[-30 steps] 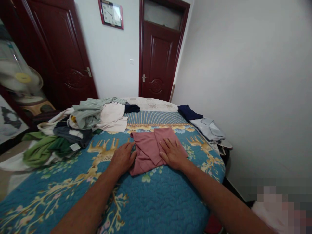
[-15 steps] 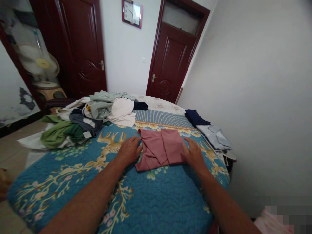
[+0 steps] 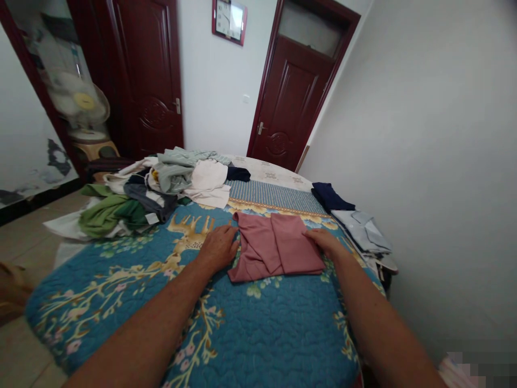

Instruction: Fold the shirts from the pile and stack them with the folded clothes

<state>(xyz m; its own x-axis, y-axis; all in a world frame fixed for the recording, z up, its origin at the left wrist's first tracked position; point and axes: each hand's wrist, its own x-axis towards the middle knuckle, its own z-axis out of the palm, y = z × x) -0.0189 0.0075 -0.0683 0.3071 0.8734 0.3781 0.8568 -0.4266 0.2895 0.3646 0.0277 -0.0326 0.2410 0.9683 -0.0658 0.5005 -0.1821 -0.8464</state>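
Note:
A dusty-pink garment point(image 3: 278, 245), folded into a rough rectangle, lies on the teal patterned bed cover point(image 3: 258, 334). At its left edge rests my left hand point(image 3: 221, 247), palm down with the fingers spread a little, holding nothing. My right hand point(image 3: 325, 242) is at the upper right edge, its fingers closed together on the pink cloth there; the thumb is mostly hidden. Creases run across the left half of the garment, while its right half is flatter.
A loose heap of clothes point(image 3: 137, 199) covers the far left of the bed. At the right edge, beside the white wall, lie a folded navy garment point(image 3: 332, 197) and folded light grey clothing point(image 3: 363, 231). A fan point(image 3: 81, 102) stands back left.
My right hand has shifted from beside the pink garment's right side to its upper right edge, and its fingers have closed. The view has turned slightly left. My left hand stays by the left edge.

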